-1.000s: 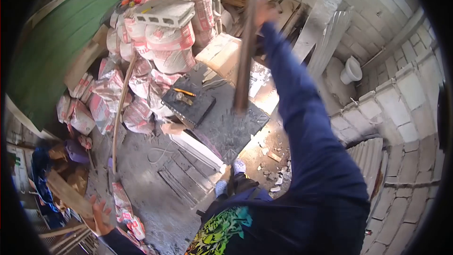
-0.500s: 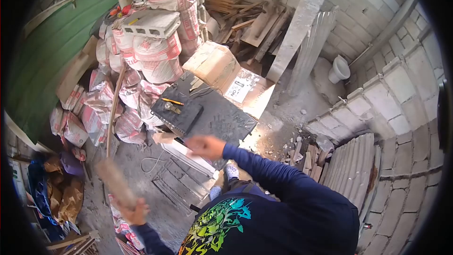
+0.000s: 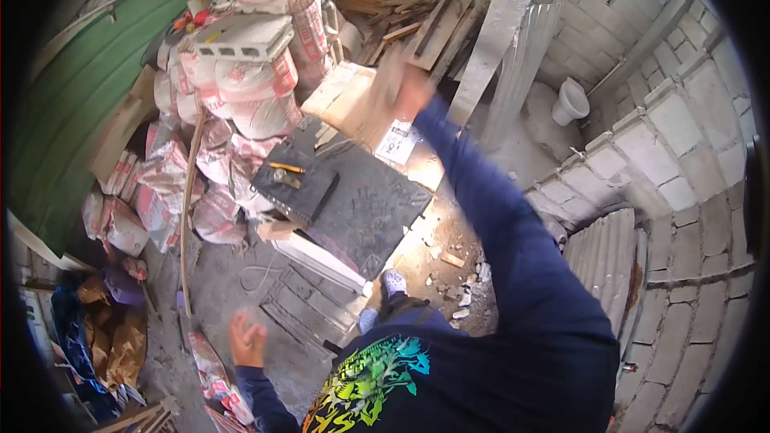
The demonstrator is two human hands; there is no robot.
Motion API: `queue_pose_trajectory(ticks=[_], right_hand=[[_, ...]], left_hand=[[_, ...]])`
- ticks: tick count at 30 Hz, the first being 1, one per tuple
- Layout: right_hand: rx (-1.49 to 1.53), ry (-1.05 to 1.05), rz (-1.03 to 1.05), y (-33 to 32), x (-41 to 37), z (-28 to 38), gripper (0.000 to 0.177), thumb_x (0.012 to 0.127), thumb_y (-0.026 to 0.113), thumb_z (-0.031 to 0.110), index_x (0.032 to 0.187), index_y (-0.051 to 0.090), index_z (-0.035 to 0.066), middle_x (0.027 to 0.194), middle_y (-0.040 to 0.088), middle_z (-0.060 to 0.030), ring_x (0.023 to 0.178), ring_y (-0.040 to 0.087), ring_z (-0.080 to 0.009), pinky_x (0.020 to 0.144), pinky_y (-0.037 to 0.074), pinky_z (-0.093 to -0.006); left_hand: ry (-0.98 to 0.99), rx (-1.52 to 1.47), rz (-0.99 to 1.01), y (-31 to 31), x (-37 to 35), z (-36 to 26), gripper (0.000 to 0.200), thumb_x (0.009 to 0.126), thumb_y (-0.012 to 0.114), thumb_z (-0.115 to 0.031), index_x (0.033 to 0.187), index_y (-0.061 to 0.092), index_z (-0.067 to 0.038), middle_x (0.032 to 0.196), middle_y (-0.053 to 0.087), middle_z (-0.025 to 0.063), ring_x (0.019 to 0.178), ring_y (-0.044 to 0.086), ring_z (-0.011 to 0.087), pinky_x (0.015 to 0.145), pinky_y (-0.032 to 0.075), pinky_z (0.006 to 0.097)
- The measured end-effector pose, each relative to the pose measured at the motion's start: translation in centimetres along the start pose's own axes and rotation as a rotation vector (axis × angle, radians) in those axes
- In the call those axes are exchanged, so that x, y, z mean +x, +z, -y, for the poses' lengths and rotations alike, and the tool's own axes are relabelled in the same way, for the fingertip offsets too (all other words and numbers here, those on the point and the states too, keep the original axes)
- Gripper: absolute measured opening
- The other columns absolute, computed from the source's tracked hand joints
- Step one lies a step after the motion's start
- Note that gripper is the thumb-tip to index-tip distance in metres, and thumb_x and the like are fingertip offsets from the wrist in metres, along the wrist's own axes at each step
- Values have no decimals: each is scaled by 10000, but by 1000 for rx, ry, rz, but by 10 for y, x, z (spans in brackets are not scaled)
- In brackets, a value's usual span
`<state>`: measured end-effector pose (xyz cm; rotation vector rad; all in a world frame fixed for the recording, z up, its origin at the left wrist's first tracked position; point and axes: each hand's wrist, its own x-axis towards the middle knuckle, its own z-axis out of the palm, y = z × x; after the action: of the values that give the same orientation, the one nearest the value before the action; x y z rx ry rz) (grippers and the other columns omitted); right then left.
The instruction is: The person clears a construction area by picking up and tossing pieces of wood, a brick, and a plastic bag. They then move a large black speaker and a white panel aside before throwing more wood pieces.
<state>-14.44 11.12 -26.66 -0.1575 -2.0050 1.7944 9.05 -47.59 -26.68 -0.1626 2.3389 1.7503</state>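
Observation:
My right hand reaches out over the cardboard box and is smeared by motion. A brownish blur shows beside its fingers; whether it is a piece of wood in the hand I cannot make out. My left hand is low on the left above the floor, fingers apart and nothing in it. Between the hands lies a dark, dusty flat surface. On its left part are a yellow pencil and a small metallic item. A paper label is on the cardboard.
Stacked cement bags stand at the left, with a hollow block on top and a wooden stick leaning there. Boards lie at the back. Rubble and corrugated sheets are at the right, near a toilet bowl.
My right hand has swung forward and up from the dark surface to over the cardboard. The wooden piece that was in my left hand is gone from it.

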Motion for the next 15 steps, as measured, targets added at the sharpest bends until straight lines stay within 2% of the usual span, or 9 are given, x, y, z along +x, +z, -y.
queue_pose_trajectory(ticks=[2, 3, 7, 9, 11, 12, 13, 14, 15], right_hand=[[581, 549, -541, -91, 96, 130, 522, 872, 529, 379, 1264, 432, 48, 1296, 442, -151, 1093, 515, -388, 843, 477, -510], [363, 531, -711, -129, 130, 122, 704, 791, 612, 448, 1318, 349, 62, 1308, 418, -176, 1079, 500, -452, 739, 487, -601], [-82, 232, -419, -122, 59, 137, 540, 791, 641, 379, 1196, 462, 70, 1049, 550, -153, 956, 581, -330, 673, 522, -468], [-456, -159, -391, -126, 0, 32, 430, 796, 629, 397, 1093, 561, 93, 881, 638, -140, 892, 628, -275, 728, 499, -360], [-425, 118, -170, -100, -139, -12, 426, 765, 648, 346, 1083, 570, 73, 982, 634, -160, 933, 603, -327, 819, 479, -381], [-870, -37, -73, -89, -234, -16, 430, 745, 662, 323, 1086, 570, 77, 993, 628, -167, 934, 599, -334, 844, 470, -386], [-998, 104, 139, -97, -322, -56, 437, 752, 640, 344, 1087, 572, 72, 1005, 623, -180, 918, 602, -342, 846, 469, -393], [-1010, 619, 378, -83, -398, -16, 498, 759, 611, 411, 1109, 554, 61, 1049, 608, -186, 926, 595, -363, 848, 465, -402], [-1172, 873, 639, -110, -506, -80, 477, 765, 579, 442, 1050, 590, 60, 1043, 621, -167, 925, 598, -352, 825, 471, -417]], left_hand=[[-18, 39, -72, -20, -25, 16, 766, 739, 746, -234, 1329, 313, -7, 1312, 397, 155, 1192, 433, 251, 906, 452, 361], [1, 76, -136, -32, -26, 22, 749, 740, 745, -231, 1321, 329, -7, 1321, 389, 155, 1218, 409, 252, 912, 449, 360], [-344, 83, -277, -66, -66, 113, 686, 750, 733, -255, 1288, 366, -38, 1183, 530, 123, 980, 568, 272, 716, 519, 362], [-582, 78, -211, -74, -90, 181, 640, 765, 700, -379, 1244, 429, -51, 1056, 599, 108, 840, 601, 253, 638, 512, 376], [-729, 800, 257, -78, -102, 244, 595, 763, 644, -517, 1121, 556, -49, 940, 624, 132, 811, 594, 225, 684, 500, 385], [-781, 620, 202, -84, -128, 350, 556, 779, 552, -577, 1016, 648, -83, 921, 651, 157, 858, 619, 263, 763, 483, 422], [-745, 807, 420, -80, -131, 356, 543, 782, 545, -569, 1020, 651, -92, 937, 650, 158, 876, 617, 273, 775, 479, 427], [-674, 931, 617, -75, -132, 366, 530, 785, 537, -560, 1024, 653, -102, 953, 649, 159, 894, 615, 283, 786, 476, 431], [-581, 1027, 791, -65, -132, 360, 518, 788, 530, -552, 1029, 656, -111, 969, 648, 160, 913, 613, 293, 798, 472, 436]])
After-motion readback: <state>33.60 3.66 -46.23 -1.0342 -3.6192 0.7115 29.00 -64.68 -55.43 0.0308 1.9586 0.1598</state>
